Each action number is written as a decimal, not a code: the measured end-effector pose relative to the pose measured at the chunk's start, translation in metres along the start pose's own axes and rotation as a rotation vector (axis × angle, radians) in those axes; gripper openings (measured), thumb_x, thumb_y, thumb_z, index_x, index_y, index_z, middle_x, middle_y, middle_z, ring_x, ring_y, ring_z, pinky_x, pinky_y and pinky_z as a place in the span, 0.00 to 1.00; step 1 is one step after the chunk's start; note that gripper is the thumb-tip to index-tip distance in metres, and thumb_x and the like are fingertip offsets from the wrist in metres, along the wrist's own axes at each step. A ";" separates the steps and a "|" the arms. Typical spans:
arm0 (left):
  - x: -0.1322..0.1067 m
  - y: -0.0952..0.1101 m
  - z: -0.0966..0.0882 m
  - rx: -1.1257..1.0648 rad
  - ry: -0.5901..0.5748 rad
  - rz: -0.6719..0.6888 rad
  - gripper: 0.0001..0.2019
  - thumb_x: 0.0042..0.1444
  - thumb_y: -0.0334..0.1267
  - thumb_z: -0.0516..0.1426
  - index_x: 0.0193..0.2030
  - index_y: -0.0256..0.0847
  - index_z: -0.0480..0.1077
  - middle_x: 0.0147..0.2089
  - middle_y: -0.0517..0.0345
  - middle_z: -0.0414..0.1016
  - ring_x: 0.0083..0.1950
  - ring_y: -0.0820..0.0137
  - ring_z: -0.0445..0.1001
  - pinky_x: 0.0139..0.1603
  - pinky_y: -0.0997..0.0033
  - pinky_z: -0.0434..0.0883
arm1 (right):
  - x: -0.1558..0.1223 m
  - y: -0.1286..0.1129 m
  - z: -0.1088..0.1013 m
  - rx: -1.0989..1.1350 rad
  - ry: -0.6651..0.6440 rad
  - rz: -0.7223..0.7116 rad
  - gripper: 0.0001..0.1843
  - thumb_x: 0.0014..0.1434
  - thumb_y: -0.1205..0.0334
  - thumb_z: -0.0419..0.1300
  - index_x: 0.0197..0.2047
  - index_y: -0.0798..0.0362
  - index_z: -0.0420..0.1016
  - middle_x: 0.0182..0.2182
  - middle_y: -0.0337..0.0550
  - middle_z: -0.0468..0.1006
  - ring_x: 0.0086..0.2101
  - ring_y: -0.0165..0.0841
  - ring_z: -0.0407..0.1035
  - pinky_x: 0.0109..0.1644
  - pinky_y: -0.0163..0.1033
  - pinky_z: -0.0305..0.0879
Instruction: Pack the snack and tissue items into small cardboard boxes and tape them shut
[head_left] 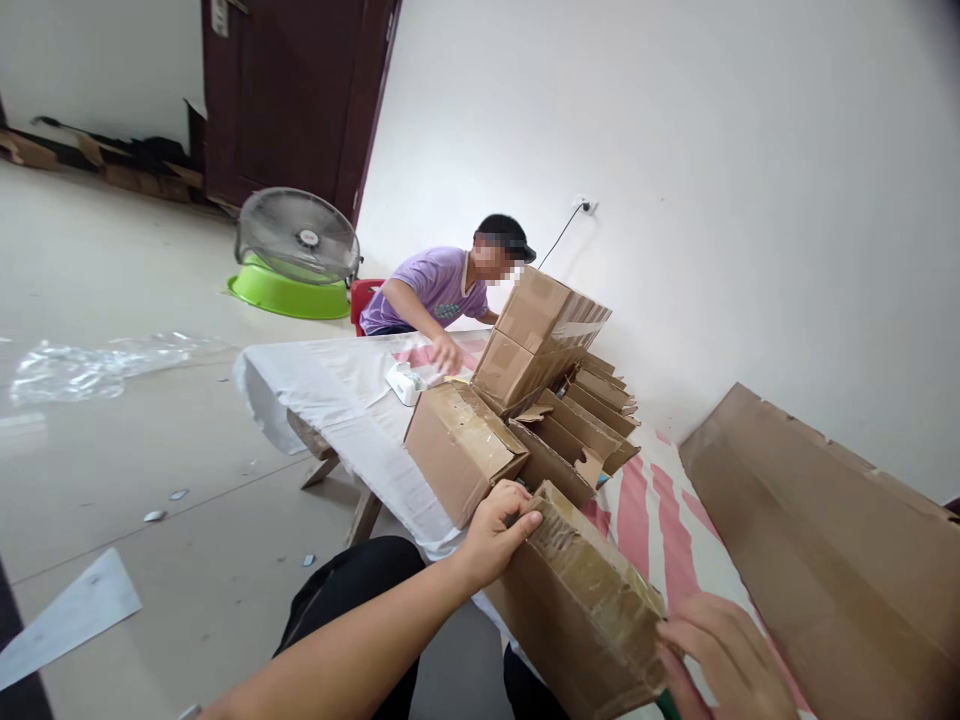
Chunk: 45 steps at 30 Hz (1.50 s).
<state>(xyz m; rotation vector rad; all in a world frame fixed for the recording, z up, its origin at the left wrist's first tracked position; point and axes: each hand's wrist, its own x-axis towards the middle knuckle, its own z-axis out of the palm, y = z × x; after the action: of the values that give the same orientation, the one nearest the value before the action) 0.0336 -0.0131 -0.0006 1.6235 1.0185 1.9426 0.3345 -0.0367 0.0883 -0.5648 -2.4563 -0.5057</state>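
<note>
A taped cardboard box (pixel 570 625) sits at the near edge of the table, tilted in my view. My left hand (pixel 499 530) is closed on its far left corner, thumb over the top edge. At the near right corner, my right hand (pixel 724 650) pinches the box's edge and is slightly blurred. A bit of something green shows under that corner. Just beyond my left hand stands another taped cardboard box (pixel 465 440). Open boxes (pixel 555 450) with raised flaps lie to its right.
Two stacked boxes (pixel 540 320) stand farther back on the cloth-covered table (pixel 322 385). A person in a purple shirt (pixel 435 285) sits behind, one hand near a white device (pixel 405 383). A large cardboard panel (pixel 825 550) stands right; a fan (pixel 300 237) stands left.
</note>
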 end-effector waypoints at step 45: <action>0.004 -0.005 -0.006 -0.471 -0.035 -0.319 0.21 0.55 0.57 0.58 0.37 0.38 0.67 0.22 0.63 0.70 0.24 0.75 0.66 0.29 0.75 0.63 | 0.124 -0.073 0.055 0.243 -0.551 0.292 0.08 0.59 0.68 0.52 0.35 0.50 0.72 0.35 0.43 0.77 0.36 0.37 0.70 0.40 0.42 0.62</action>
<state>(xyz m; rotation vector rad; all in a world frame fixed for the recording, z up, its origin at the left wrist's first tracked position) 0.0263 -0.0086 -0.0017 1.1526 0.6852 1.7601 0.1813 -0.0376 0.1032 -1.0468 -2.8111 0.0853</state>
